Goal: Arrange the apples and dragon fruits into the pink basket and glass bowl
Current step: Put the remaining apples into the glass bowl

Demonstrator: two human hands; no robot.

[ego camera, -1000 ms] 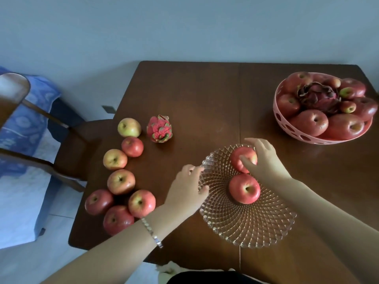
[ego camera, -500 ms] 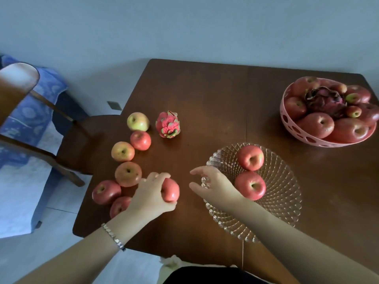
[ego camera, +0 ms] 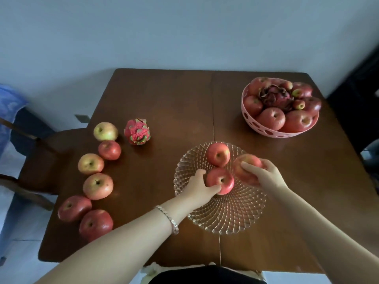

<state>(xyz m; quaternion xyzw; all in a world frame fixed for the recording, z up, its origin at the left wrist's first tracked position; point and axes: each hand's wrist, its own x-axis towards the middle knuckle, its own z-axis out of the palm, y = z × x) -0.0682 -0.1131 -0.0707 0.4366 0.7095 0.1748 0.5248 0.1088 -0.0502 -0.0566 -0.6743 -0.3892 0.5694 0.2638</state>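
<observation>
The glass bowl (ego camera: 225, 218) sits at the table's front centre with one red apple (ego camera: 218, 154) at its far side. My left hand (ego camera: 200, 185) grips a second red apple (ego camera: 222, 181) in the middle of the bowl. My right hand (ego camera: 266, 177) holds a third apple (ego camera: 245, 168) over the bowl's right rim. Several loose apples (ego camera: 98, 186) lie in a curved row at the table's left. A pink dragon fruit (ego camera: 137, 131) stands beside them. The pink basket (ego camera: 266, 131) at the back right is heaped with apples around a dark dragon fruit (ego camera: 274, 96).
The brown wooden table (ego camera: 164, 103) has a seam down its middle. A wooden chair (ego camera: 45, 152) stands against its left edge, near the loose apples. A pale wall rises behind the table. A dark object fills the far right edge.
My left hand lifted an apple from the left group and moved right to the bowl. My right hand swung to the bowl's right rim and now holds an apple. The bowl area now has three apples.
</observation>
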